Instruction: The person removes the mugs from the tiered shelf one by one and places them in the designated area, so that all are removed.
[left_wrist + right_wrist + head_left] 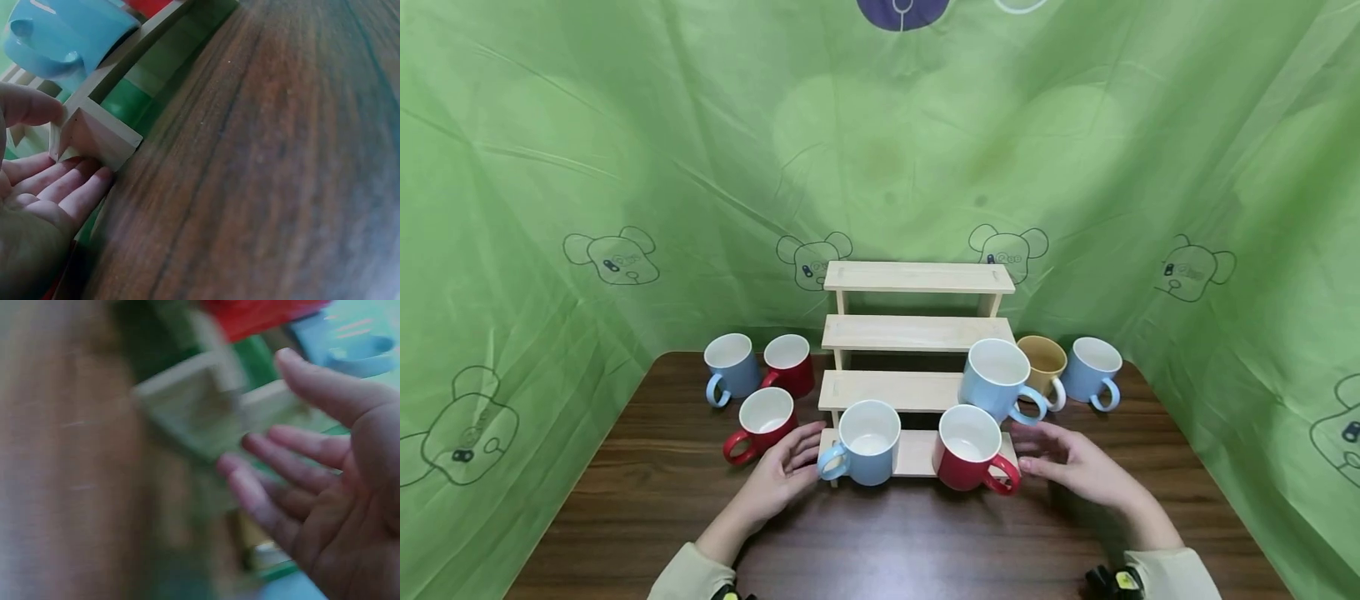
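Note:
A pale wooden stepped display rack [895, 332] stands in the middle of the table. My left hand [787, 472] touches the left end of its lowest step. In the left wrist view the thumb [37, 107] meets the step's end, and nearly straight fingers [78, 186] lie by the side panel. At the rack's right end, my right hand [1070, 462] has loosely spread fingers and holds nothing. A light blue mug [871, 457] and a red mug [958, 468] stand on the lowest step. Another light blue mug [988, 390] is on the step above, handle toward the right.
Left of the rack stand a light blue mug [733, 371] and two red mugs, one behind [797, 377] and one nearer [772, 432]. A yellow mug [1041, 364] and a light blue mug [1086, 382] are at the right. Green cloth [700, 167] surrounds the dark wooden table [640, 492].

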Demonstrator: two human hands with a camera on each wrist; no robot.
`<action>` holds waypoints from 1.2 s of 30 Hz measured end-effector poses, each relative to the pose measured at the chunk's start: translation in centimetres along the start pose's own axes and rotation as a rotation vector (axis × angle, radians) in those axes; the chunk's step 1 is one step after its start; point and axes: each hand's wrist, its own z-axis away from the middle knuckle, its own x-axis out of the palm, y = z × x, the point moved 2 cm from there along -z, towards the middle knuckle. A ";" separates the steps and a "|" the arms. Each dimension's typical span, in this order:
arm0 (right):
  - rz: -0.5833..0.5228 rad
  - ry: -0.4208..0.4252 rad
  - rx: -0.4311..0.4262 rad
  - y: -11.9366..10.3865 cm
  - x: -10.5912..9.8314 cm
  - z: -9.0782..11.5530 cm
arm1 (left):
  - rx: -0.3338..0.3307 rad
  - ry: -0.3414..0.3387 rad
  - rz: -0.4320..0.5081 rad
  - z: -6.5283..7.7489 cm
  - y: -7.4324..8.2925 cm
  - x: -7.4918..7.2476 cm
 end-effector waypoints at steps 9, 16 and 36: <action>0.136 0.191 0.047 -4.9 -3.5 -0.2 | 0.049 -0.015 0.000 0.1 -0.2 -0.2; -0.003 0.312 -0.006 -6.7 -3.0 -1.0 | 0.050 -0.015 0.006 0.2 -0.6 -0.4; -0.045 0.385 -0.036 -8.1 0.1 -1.9 | 0.075 -0.028 0.010 0.1 -0.5 -0.3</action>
